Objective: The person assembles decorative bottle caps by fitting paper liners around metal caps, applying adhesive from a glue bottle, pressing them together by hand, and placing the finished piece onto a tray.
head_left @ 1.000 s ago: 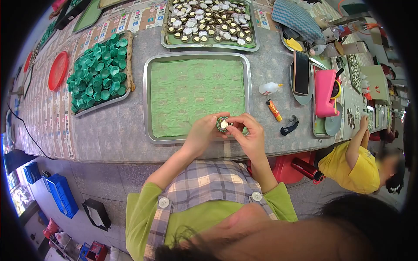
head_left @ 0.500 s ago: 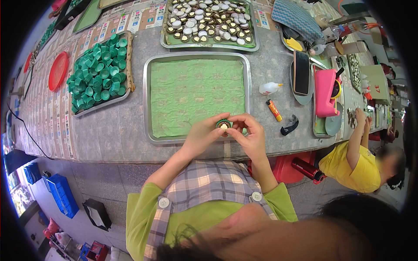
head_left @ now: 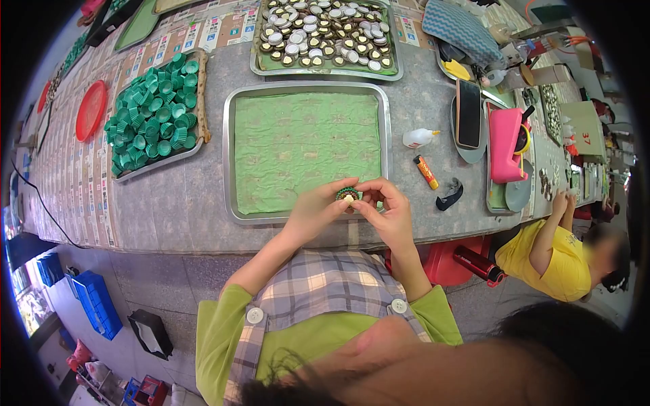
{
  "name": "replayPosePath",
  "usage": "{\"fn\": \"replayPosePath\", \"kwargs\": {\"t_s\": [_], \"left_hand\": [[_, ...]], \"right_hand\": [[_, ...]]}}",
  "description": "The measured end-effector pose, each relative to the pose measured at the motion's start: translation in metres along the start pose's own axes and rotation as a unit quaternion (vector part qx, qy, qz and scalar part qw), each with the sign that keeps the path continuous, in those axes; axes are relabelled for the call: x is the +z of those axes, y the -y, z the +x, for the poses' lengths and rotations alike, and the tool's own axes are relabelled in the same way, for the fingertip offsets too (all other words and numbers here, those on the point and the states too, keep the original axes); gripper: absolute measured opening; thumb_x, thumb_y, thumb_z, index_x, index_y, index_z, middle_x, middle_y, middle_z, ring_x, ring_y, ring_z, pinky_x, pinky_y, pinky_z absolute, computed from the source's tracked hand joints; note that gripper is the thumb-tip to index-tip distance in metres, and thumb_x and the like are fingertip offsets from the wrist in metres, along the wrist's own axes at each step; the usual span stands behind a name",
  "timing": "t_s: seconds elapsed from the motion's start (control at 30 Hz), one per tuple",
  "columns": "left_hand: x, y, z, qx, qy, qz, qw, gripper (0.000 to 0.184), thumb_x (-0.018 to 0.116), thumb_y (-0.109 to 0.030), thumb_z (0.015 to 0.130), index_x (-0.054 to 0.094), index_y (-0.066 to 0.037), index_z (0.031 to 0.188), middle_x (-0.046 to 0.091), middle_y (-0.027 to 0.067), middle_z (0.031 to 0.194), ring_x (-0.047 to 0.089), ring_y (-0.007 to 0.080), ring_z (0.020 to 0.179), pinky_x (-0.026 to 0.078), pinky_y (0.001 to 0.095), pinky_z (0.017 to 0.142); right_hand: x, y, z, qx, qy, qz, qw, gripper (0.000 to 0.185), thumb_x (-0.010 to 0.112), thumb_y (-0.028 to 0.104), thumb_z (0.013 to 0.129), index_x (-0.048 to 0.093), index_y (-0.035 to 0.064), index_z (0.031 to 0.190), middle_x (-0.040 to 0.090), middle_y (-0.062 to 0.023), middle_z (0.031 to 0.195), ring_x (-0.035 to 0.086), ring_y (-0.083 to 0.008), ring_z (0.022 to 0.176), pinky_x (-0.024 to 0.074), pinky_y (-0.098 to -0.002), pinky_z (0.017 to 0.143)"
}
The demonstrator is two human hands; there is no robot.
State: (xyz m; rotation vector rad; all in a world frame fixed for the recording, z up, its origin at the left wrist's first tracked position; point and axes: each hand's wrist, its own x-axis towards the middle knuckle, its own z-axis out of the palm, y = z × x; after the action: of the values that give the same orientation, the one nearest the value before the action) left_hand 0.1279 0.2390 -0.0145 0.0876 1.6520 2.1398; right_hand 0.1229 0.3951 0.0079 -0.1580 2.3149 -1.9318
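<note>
Between my two hands, over the near edge of a metal tray (head_left: 229, 149) lined with green sheet, is a small round piece (head_left: 348, 193) with a green rim and a pale centre. My left hand (head_left: 317, 211) grips it from the left, fingers curled behind it. From the right, my right hand (head_left: 387, 215) pinches its edge between thumb and fingers. The fingertips of both hands nearly meet around it and cover part of its rim.
Green cups (head_left: 154, 108) fill a tray at the left, near a red plate (head_left: 91, 110). Round pieces (head_left: 325, 30) lie in the far tray. Rightward are a glue bottle (head_left: 418, 138), a glue stick (head_left: 426, 172), a phone (head_left: 468, 114) and a pink dispenser (head_left: 504, 145). A co-worker (head_left: 552, 260) is at the right.
Since the earliest frame, the round piece has tilted and both my thumbs have come together at its near edge. The co-worker's hands at the right have moved.
</note>
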Motion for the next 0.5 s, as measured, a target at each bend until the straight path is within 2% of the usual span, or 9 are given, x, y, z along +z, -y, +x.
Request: {"fn": "replayPosePath", "kwargs": {"t_s": [0.1,0.17,0.5], "left_hand": [[-0.0009,0.0024,0.0,0.011,-0.012,-0.011,1.0,0.034,0.047,-0.01,0.081,0.048,-0.003,0.114,0.06,0.0064,0.087,0.058,0.0104,0.075,0.045,0.0233,0.068],[-0.0025,0.0018,-0.0006,-0.012,-0.009,-0.042,0.999,0.031,0.05,-0.011,0.084,0.049,0.0,0.113,0.058,0.0054,0.098,0.053,0.0098,0.088,0.042,0.0252,0.081],[-0.0035,0.0049,0.0006,-0.028,-0.016,-0.052,0.998,0.028,0.049,-0.009,0.083,0.052,0.0,0.109,0.059,0.005,0.095,0.054,0.0097,0.087,0.042,0.0245,0.08]], "right_hand": [[0.0002,-0.0006,-0.0005,-0.004,0.001,-0.012,1.0,0.019,0.066,0.005,0.068,0.057,0.0034,0.085,0.051,-0.0009,0.068,0.047,-0.0054,0.055,0.0369,-0.0182,0.05],[0.0002,-0.0004,-0.0011,-0.006,0.002,-0.025,1.0,0.02,0.066,0.005,0.068,0.057,0.0037,0.085,0.051,-0.0012,0.068,0.047,-0.0062,0.056,0.0372,-0.0187,0.05],[0.002,0.0061,-0.0028,-0.009,-0.001,-0.066,0.998,0.02,0.066,0.004,0.067,0.058,0.0042,0.085,0.051,-0.0023,0.069,0.048,-0.0081,0.058,0.0383,-0.0198,0.05]]}}
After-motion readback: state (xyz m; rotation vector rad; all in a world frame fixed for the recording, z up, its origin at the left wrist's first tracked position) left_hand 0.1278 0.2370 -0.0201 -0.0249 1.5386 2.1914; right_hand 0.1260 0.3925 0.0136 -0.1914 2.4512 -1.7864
